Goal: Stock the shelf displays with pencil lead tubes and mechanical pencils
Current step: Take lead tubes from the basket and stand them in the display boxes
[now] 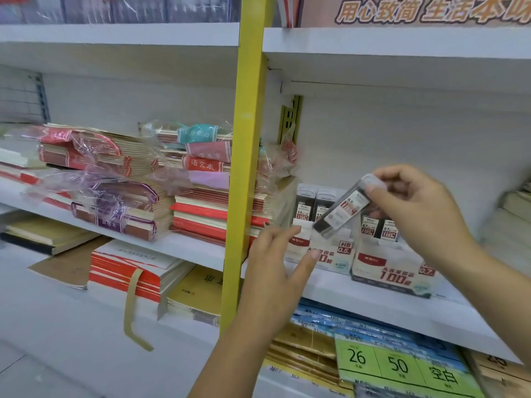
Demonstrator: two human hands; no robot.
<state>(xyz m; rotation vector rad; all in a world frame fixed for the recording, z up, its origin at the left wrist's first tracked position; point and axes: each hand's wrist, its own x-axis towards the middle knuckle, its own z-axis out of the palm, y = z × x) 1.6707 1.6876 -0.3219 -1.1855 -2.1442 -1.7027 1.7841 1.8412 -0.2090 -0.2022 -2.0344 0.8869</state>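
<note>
White shelf bears two printed cardboard boxes, 0.5 box and 0.7 box, both holding upright tubes. Right hand pinches a clear, squared lead tube, tilted above the 0.5 box. Left hand is straight-fingered at its front.

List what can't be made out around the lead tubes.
Head view only.
1. Label on the lead tube: motion-blurred, grade unreadable.
2. Front of the 0.5 display box: partly covered by the left hand.
3. Its free slots: hidden behind the lead tube and right hand.
</note>
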